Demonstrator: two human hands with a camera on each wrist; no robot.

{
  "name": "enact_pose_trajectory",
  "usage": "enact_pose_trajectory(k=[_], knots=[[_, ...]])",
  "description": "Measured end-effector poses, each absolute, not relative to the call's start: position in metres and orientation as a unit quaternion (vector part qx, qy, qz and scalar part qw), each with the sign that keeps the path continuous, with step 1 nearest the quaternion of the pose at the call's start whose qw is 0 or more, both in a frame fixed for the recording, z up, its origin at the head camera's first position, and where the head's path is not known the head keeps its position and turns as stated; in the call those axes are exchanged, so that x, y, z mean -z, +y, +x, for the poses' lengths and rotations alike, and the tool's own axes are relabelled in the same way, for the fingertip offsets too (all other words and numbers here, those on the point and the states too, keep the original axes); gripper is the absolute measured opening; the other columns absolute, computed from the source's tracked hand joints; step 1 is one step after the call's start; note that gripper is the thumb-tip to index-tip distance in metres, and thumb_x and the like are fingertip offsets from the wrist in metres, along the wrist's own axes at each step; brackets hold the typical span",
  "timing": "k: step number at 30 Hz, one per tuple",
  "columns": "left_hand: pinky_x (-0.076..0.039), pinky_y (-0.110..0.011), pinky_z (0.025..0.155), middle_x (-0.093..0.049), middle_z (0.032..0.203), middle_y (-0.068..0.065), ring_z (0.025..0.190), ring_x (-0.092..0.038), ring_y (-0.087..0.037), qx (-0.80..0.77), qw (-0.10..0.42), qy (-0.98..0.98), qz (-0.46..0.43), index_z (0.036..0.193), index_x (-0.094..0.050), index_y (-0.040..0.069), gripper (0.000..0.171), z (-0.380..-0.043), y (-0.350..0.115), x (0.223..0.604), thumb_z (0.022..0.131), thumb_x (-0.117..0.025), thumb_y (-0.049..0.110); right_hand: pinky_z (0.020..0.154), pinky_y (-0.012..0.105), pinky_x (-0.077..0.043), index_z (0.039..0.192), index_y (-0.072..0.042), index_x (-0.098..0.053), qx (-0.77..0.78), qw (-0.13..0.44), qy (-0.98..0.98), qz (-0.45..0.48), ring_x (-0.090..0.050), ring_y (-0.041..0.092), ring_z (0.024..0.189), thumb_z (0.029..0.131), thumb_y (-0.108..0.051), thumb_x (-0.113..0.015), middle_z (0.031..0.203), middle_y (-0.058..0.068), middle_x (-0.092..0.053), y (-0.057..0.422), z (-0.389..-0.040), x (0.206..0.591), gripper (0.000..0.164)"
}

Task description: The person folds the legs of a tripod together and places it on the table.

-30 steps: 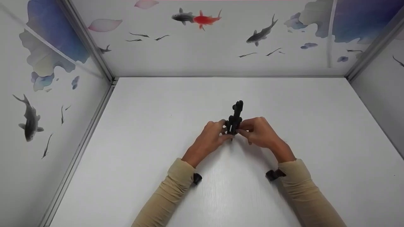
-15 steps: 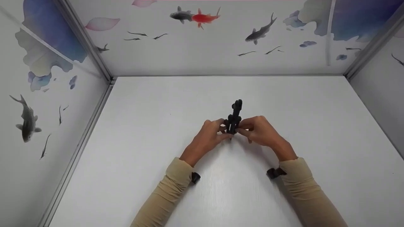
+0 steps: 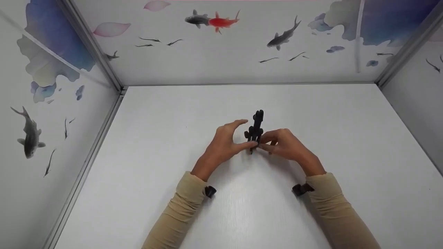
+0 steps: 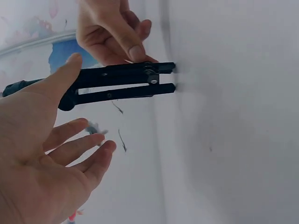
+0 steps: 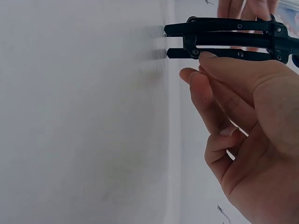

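Observation:
A small black mini tripod (image 3: 255, 130) stands upright on the white table, its legs close together and pointing down. My right hand (image 3: 288, 147) pinches a leg low down near a hinge, with its other fingers curled. In the right wrist view, the thumb tip lies on the leg (image 5: 219, 52). My left hand (image 3: 221, 142) is spread on the other side. Its thumb reaches across the tripod in the head view, while the index finger stands away from it. The left wrist view shows the left hand's fingers (image 4: 96, 156) loose and apart, below the tripod legs (image 4: 126, 92).
The white tabletop (image 3: 166, 121) spreads around both hands. White panels printed with fish and lotus shapes (image 3: 221, 58) rise at the back and on both sides, with metal framing in the corners. Black wrist cameras (image 3: 210, 191) sit at the cuffs.
My left hand has let go of the tripod, its index finger lifting away to the left and the hand opening. The right hand keeps its place at the leg.

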State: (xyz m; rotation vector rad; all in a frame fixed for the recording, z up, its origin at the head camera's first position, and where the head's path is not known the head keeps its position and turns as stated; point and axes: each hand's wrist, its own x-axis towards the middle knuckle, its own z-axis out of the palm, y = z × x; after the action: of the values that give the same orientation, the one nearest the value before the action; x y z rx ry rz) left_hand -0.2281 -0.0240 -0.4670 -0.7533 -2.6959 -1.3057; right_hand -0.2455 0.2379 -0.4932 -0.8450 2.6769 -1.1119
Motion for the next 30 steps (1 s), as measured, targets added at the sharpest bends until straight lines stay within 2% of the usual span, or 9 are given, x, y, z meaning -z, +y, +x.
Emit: enact_pose_trajectory(k=[4, 11, 21, 30], knots=[[-0.050, -0.038, 0.119, -0.067, 0.152, -0.005, 0.144, -0.062, -0.021, 0.447, 0.098, -0.851, -0.256, 0.152, -0.061, 0.015, 0.065, -0.223, -0.020, 0.457, 0.098, -0.081, 0.043, 0.071, 0.027, -0.060, 0.118, -0.015, -0.084, 0.357, 0.068, 0.887, -0.285, -0.077, 0.013, 0.076, 0.100, -0.011, -0.078, 0.109, 0.003, -0.085, 0.238, -0.246, 0.493, 0.020], [-0.057, -0.033, 0.107, -0.075, 0.137, -0.004, 0.124, -0.071, -0.017, 0.465, 0.195, -0.813, -0.290, 0.144, -0.068, 0.011, 0.043, -0.214, -0.010, 0.447, 0.104, -0.076, 0.026, 0.069, 0.027, -0.059, 0.115, -0.017, -0.085, 0.360, 0.074, 0.887, -0.280, -0.074, 0.012, 0.075, 0.100, -0.011, -0.078, 0.104, -0.001, -0.085, 0.238, -0.246, 0.494, 0.018], [-0.058, -0.024, 0.099, -0.080, 0.123, 0.000, 0.109, -0.075, -0.011, 0.485, 0.220, -0.798, -0.283, 0.137, -0.072, 0.012, 0.034, -0.215, -0.002, 0.444, 0.104, -0.076, 0.022, 0.071, 0.026, -0.058, 0.115, -0.020, -0.086, 0.365, 0.074, 0.887, -0.275, -0.073, 0.012, 0.075, 0.100, -0.011, -0.079, 0.103, -0.002, -0.085, 0.235, -0.245, 0.495, 0.019], [-0.059, -0.021, 0.095, -0.079, 0.122, -0.001, 0.105, -0.076, -0.009, 0.502, 0.223, -0.786, -0.283, 0.134, -0.073, 0.011, 0.032, -0.216, 0.001, 0.446, 0.104, -0.076, 0.021, 0.070, 0.025, -0.059, 0.115, -0.021, -0.086, 0.362, 0.058, 0.886, -0.284, -0.075, 0.014, 0.073, 0.099, -0.011, -0.080, 0.104, -0.003, -0.085, 0.236, -0.245, 0.495, 0.020]])
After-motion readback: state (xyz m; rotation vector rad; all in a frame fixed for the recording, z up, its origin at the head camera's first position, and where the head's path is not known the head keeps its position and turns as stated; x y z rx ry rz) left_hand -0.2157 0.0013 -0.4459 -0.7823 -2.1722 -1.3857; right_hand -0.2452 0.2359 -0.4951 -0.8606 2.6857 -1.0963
